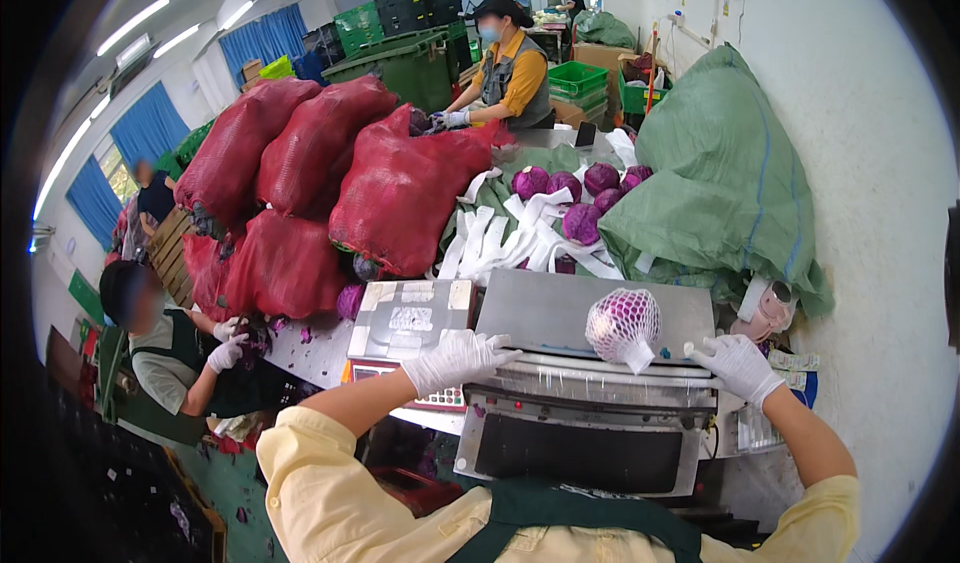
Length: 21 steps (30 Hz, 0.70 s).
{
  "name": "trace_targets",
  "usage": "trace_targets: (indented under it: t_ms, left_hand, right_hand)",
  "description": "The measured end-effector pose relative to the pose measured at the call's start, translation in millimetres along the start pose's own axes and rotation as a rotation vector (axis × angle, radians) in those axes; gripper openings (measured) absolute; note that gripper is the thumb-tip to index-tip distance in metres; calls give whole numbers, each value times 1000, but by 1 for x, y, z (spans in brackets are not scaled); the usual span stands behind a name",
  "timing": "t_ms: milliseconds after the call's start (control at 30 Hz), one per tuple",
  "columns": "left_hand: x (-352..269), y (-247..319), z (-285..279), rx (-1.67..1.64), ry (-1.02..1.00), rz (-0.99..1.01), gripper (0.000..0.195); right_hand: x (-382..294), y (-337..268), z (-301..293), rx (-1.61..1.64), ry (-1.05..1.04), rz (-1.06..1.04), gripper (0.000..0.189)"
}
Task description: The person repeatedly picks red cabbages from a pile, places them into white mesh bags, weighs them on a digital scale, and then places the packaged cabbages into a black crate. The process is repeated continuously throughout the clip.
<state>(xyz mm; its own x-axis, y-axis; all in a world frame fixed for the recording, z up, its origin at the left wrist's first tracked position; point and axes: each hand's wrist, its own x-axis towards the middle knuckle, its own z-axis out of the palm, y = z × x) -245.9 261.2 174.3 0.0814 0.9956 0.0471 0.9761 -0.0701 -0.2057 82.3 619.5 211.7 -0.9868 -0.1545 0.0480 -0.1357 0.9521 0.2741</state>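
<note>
A purple cabbage in a white foam net rests on the grey metal top of a film wrapping machine. Gloved in white, my left hand is at the machine's left front corner, fingers at the end of the film roll; whether they pinch the film I cannot tell. My right hand, gloved too, is at the right front corner with thumb and fingers near the film's edge. Clear plastic film spans the front between both hands. A weighing scale stands left of the machine, partly behind my left forearm.
Bare purple cabbages and white foam nets lie behind the machine. Red mesh sacks are piled back left; a large green woven sack stands right. A co-worker handles a cabbage at left; another works behind the sacks.
</note>
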Motion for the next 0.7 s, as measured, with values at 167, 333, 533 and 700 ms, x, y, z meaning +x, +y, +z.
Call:
trace_targets:
  t_ms: [167,333,533,700]
  left_hand:
    - [50,13,28,19,238,307,54]
    - [76,28,49,-311,367,69,23]
    - [34,71,-27,-1788,295,-546,18]
    - [100,24,-90,-938,641,-139,62]
  right_hand:
    - [-5,3,46,-91,-30,-263,24]
    - [23,-15,54,603,-53,171,9]
    - [7,-11,-20,1522,106,615,11]
    - [39,32,-37,1282,899,660,7]
